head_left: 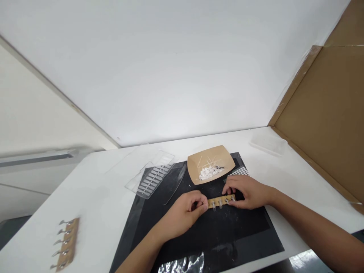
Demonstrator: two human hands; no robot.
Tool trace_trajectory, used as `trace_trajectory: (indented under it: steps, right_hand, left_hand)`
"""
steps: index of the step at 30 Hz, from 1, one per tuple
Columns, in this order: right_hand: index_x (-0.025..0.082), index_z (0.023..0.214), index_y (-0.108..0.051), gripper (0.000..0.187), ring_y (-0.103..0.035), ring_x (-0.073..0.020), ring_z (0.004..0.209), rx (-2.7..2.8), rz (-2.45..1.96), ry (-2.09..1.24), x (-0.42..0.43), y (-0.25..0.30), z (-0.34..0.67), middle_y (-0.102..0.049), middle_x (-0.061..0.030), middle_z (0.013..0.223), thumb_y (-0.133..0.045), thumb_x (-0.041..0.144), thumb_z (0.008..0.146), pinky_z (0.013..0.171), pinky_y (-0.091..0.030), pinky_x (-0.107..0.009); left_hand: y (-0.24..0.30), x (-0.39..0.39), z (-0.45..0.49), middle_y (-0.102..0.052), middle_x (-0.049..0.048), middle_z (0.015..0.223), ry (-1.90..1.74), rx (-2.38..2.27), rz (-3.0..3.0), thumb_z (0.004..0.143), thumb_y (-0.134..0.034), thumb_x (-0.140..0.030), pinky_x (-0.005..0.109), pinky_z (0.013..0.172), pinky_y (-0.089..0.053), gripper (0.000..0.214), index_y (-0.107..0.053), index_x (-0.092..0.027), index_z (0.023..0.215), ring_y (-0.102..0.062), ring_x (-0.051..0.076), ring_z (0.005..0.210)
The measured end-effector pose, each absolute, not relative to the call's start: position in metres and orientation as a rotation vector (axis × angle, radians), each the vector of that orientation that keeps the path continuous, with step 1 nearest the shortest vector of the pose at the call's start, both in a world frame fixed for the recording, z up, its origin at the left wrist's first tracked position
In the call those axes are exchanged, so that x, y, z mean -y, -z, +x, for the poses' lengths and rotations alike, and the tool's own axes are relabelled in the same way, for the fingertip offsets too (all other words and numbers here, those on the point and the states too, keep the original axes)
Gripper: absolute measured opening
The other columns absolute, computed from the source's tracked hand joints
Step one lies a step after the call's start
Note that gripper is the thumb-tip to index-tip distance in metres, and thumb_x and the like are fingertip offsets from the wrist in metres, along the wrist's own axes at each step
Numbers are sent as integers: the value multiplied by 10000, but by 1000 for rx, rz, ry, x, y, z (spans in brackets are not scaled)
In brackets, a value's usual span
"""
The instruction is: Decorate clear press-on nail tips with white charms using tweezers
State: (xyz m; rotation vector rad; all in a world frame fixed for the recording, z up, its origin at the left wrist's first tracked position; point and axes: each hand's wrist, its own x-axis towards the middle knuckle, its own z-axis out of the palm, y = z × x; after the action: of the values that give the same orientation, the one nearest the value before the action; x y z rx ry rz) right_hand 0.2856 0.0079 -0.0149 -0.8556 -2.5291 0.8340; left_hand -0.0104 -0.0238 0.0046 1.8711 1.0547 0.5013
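A narrow tan strip lies across the black mat, carrying several small metal clips with clear nail-shaped tips. My left hand is closed in a pinch at the strip's left end, its thumb and forefinger hiding that end. My right hand grips the right end, with the thumb on the near side and the fingers curled over the far side. Just beyond the strip stands a brown paper tray holding white scraps and thin sticks. A sheet of white dots is partly covered by my right hand.
The black mat rests on a white table. Clear plastic trays with nail-shaped pieces lie at its far left corner. Another tan strip with clips is at the far left, and a clear box sits near the cardboard wall.
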Motion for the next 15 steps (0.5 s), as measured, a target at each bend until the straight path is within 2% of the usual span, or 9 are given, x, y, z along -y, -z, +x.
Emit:
trace_trajectory:
  steps: [8,12,15]
  right_hand:
    - [221,1163,-690,284,-632,-177,873,2528,-842,-829,-7,15,285,-687,-36,1022,-746,237,885,788,-518,-310]
    - [231,1183,-682,293,-634,-189,900,2548,-809,-789,-6,12,286,-690,-40,1032,-739,225,896,802,-524,-320]
    - [232,1212,-661,337,-640,-206,944,2553,-781,-702,-4,6,288,-688,-56,1072,-744,217,886,829,-532,-341]
  left_hand:
    - [-5,23,-9,-486,-45,708,-376,-1179,1564,962,-593,-555,212,480,-386,384,-620,-180,882,-518,114,549]
    - [-9,22,-10,-479,-56,678,-503,-1093,1494,952,-611,-627,223,531,-414,454,-587,-179,883,-478,100,543]
    - [-12,24,-11,-454,-76,611,-639,-993,1463,984,-602,-618,214,548,-368,450,-572,-177,903,-400,82,526]
